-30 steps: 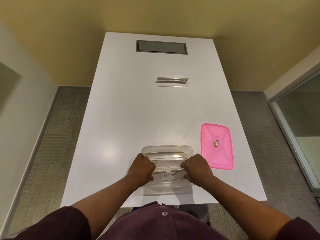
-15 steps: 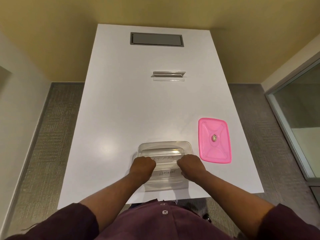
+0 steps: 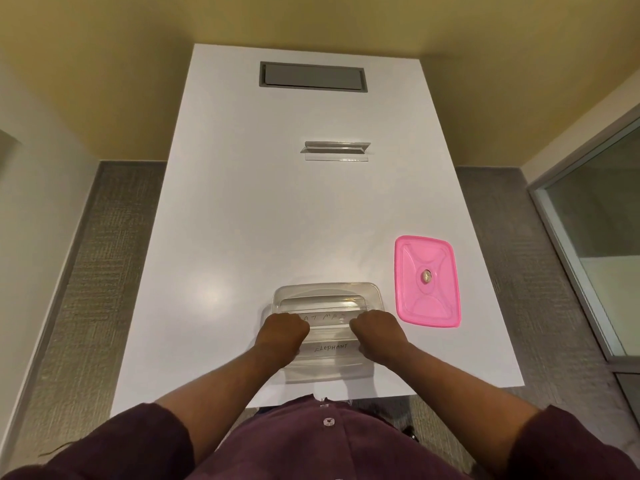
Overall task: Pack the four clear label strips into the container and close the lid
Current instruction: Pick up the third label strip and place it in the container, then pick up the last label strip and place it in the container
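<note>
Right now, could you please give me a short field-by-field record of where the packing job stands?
container: clear container, open, near table edge
strips inside: at least three; one reads ELEPHANT
strip outside: one clear label strip lying mid-table
lid: pink lid, flat, right of container, apart
left hand: closed at strip end
right hand: closed at other end

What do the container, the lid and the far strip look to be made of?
Container: clear, glossy plastic; the table shows through it. Lid: opaque pink plastic, moulded ridges, slight sheen. Far strip: clear and rigid, probably acrylic; its edges catch light.
</note>
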### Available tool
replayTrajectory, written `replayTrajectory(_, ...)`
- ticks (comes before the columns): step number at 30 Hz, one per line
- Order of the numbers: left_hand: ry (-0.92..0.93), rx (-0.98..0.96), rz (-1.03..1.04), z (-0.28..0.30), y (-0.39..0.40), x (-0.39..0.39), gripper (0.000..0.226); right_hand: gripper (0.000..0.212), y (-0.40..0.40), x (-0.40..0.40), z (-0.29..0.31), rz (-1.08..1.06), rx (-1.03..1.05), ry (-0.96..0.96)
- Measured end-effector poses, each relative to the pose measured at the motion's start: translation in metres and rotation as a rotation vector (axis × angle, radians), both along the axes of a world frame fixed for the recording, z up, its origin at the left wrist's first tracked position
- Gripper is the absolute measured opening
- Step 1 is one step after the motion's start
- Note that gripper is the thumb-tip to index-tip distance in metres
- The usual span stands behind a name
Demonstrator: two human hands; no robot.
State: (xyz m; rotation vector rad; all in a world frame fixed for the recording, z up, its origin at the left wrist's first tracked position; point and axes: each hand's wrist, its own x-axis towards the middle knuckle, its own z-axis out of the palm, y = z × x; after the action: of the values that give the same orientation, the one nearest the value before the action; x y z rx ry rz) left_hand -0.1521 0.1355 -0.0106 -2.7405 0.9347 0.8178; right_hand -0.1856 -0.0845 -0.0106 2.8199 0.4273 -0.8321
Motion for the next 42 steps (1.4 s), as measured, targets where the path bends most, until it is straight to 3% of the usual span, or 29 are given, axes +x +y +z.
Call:
replayTrajectory(4,0.063,-0.175,0.043,-0.009,0.005,0.007,0.044,0.042,-0.002,0.005,-0.004,-0.101,0.102,0.0)
replayTrajectory(7,0.149,-0.485,0.151,-0.009,0.013,0.015,0.038,0.058,-0.008,0.015,0.009,-0.254,0.305,0.026)
replayTrajectory(11,0.145,-0.759,0.376,0.013,0.013,0.034,0.015,0.025,-0.018,0.035,0.034,-0.456,0.657,-0.015)
replayTrajectory(15,0.102,-0.91,0.797,0.019,0.009,0.074,0.014,0.005,-0.032,0.066,0.05,-0.538,0.748,-0.158)
replayTrajectory(20,0.123,-0.945,1.005,0.023,0.004,0.139,0.011,0.007,-0.053,0.124,0.054,-0.668,0.726,-0.2)
replayTrajectory(26,0.141,-0.87,0.982,0.024,-0.008,0.211,0.008,0.013,-0.07,0.193,0.048,-0.76,0.701,-0.162)
replayTrajectory(35,0.226,-0.931,1.174,0.008,-0.042,0.35,0.008,0.046,-0.096,0.334,0.021,-0.926,0.702,-0.095)
replayTrajectory(42,0.266,-0.948,1.319,-0.039,-0.049,0.438,0.033,0.066,-0.117,0.419,-0.02,-1.204,0.869,-0.113)
